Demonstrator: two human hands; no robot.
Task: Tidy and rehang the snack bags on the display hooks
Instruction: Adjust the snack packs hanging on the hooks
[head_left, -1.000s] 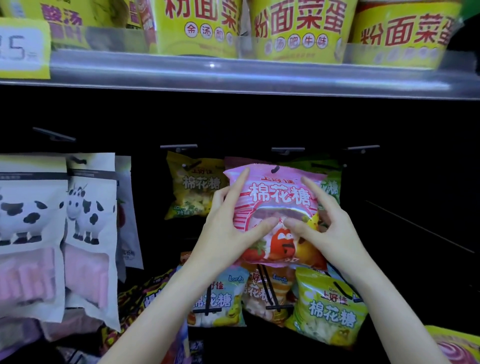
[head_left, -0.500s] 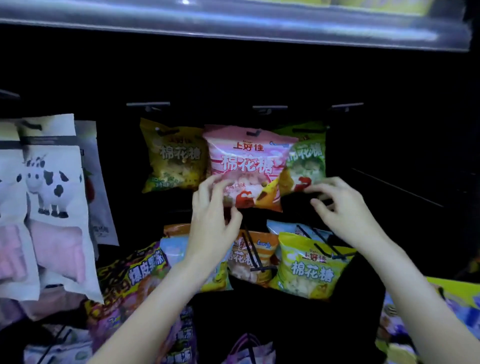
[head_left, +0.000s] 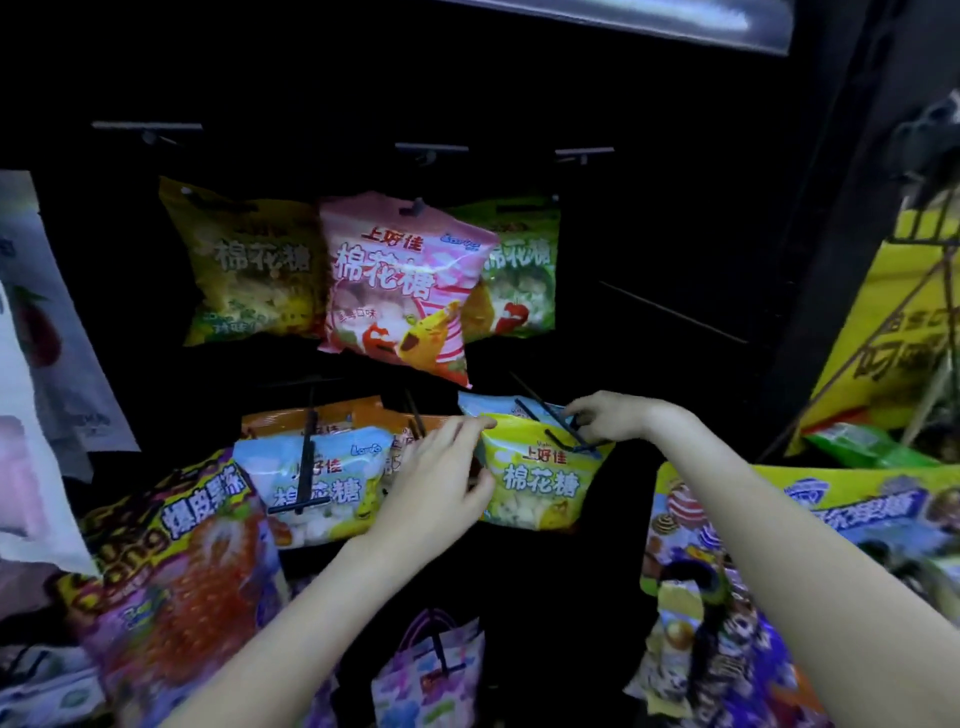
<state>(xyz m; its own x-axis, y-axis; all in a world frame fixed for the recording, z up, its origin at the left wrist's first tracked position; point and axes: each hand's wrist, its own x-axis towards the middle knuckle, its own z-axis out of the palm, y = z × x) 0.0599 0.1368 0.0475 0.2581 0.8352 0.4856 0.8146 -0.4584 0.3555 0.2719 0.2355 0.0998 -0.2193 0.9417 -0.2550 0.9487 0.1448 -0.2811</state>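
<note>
Two hands at yellow-green foil snack bag (head_left: 540, 478) on lower black hook (head_left: 558, 434): left hand (head_left: 436, 480) spread against its edge; right hand (head_left: 605, 415) apparently pinching its top.

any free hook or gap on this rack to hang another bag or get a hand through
Free: the bare rod right of the green bag, with dark empty panel around it. Crowded: the upper row, where the pink bag overlaps its neighbours, and the lower row, where both hands work the yellow-green bag.
</note>
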